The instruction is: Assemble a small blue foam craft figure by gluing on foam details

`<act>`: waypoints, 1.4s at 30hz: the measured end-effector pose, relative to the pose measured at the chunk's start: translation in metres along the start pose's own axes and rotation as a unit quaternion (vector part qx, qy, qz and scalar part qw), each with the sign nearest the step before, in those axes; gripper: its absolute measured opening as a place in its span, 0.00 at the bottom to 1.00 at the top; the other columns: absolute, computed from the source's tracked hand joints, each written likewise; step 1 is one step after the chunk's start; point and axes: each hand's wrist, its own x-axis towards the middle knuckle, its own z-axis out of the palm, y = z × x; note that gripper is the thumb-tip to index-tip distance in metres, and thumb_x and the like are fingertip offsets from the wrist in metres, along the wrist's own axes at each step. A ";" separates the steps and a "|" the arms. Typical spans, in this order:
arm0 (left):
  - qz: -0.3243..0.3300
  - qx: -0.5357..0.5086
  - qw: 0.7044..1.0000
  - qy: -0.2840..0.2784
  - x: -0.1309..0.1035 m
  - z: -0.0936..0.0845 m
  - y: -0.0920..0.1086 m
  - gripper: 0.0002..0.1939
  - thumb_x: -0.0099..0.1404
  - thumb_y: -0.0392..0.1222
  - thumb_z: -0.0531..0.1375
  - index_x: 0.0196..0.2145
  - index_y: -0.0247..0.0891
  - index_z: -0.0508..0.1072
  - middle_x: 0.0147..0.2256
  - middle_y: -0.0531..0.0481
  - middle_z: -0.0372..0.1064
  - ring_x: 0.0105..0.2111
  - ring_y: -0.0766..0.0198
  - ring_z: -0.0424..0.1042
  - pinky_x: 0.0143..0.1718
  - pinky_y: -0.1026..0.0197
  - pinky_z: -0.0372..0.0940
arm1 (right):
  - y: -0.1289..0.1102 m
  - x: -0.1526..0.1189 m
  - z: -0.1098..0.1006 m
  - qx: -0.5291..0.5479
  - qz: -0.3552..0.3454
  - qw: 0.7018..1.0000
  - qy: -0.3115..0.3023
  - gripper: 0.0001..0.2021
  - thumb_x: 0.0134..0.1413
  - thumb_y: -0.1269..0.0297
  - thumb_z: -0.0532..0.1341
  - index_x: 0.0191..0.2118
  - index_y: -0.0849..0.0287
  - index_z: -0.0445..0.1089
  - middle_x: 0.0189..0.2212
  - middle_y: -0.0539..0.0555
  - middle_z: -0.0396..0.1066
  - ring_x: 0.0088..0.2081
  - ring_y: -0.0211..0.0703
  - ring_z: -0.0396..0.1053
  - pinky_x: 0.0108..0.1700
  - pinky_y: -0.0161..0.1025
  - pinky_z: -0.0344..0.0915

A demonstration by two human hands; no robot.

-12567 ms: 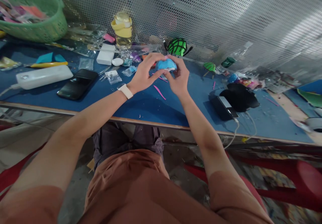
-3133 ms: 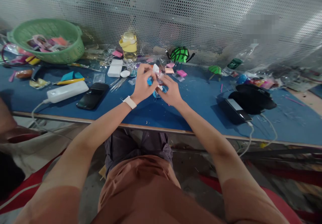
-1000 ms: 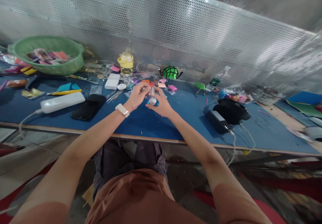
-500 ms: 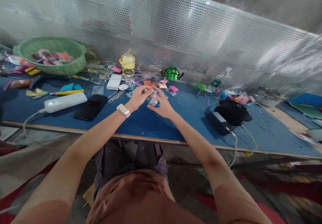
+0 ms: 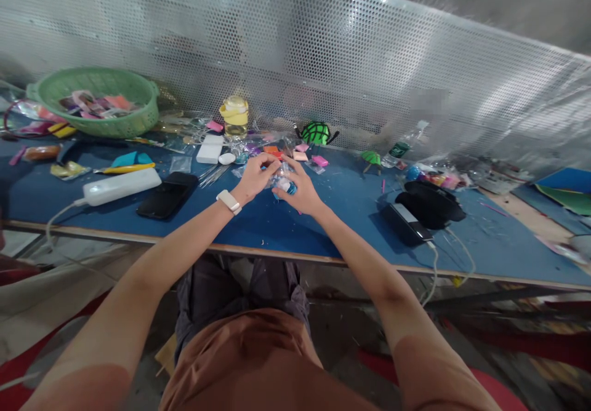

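A small clear plastic packet with something blue and white in it [image 5: 287, 186] is between my two hands over the blue table. My left hand [image 5: 257, 177], with a pale band on the wrist, pinches the packet's upper left part with thumb and fingertips. Around its right side curl the fingers of my right hand [image 5: 302, 191], the thumb low against the blue part. Just behind my hands lie an orange packet [image 5: 272, 151], a peach packet [image 5: 300, 156] and a pink packet [image 5: 320, 161].
A green basket [image 5: 138, 122] of packets stands at the back left. Nearer are a white power bank [image 5: 122, 186], a black phone [image 5: 168, 195] and metal sticks [image 5: 211, 176]. A black case [image 5: 431, 205] lies right. A perforated metal panel [image 5: 346, 54] rises behind.
My right hand's fingers have shifted slightly and more of the blue and white contents shows. My left hand has barely moved. The whole view has shifted a little.
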 end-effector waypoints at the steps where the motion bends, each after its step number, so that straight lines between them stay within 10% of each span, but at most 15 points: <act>1: -0.022 -0.027 0.999 -0.001 -0.001 0.001 0.001 0.07 0.74 0.44 0.73 0.38 0.39 0.87 0.37 0.47 0.83 0.36 0.63 0.75 0.42 0.59 0.70 | 0.000 0.000 0.000 0.002 0.000 1.000 0.003 0.32 0.72 0.26 0.68 0.65 0.46 0.84 0.85 0.62 0.64 0.85 0.68 0.64 0.84 0.78 0.64; 7: -0.119 -0.129 0.984 -0.022 -0.004 0.006 0.007 0.15 0.64 0.53 0.78 0.37 0.38 0.88 0.32 0.50 0.78 0.30 0.66 0.69 0.33 0.61 0.65 | 0.003 -0.002 0.002 0.002 0.004 1.000 -0.010 0.35 0.72 0.24 0.67 0.67 0.44 0.84 0.86 0.58 0.62 0.87 0.71 0.60 0.85 0.80 0.61; 24: -0.092 -0.108 0.990 0.008 0.001 0.005 0.000 0.12 0.67 0.50 0.77 0.35 0.38 0.86 0.33 0.49 0.78 0.32 0.64 0.70 0.36 0.60 0.65 | 0.001 0.001 0.002 0.015 0.012 0.999 -0.026 0.30 0.73 0.27 0.68 0.64 0.43 0.84 0.87 0.55 0.62 0.87 0.68 0.59 0.88 0.76 0.57; 34: -0.167 -0.211 0.963 -0.036 -0.005 0.010 0.011 0.12 0.80 0.49 0.68 0.40 0.40 0.79 0.39 0.48 0.76 0.36 0.62 0.76 0.38 0.60 0.74 | 0.003 0.001 0.001 0.010 0.018 0.999 -0.030 0.41 0.71 0.26 0.69 0.78 0.43 0.75 0.86 0.61 0.63 0.87 0.66 0.60 0.88 0.74 0.56; 42: -0.096 -0.115 0.984 -0.098 -0.008 0.008 0.011 0.13 0.78 0.53 0.70 0.42 0.42 0.77 0.40 0.49 0.73 0.40 0.60 0.73 0.44 0.58 0.72 | -0.005 0.002 -0.003 0.034 0.039 0.998 -0.042 0.42 0.69 0.21 0.67 0.75 0.43 0.78 0.84 0.61 0.67 0.85 0.67 0.64 0.89 0.73 0.56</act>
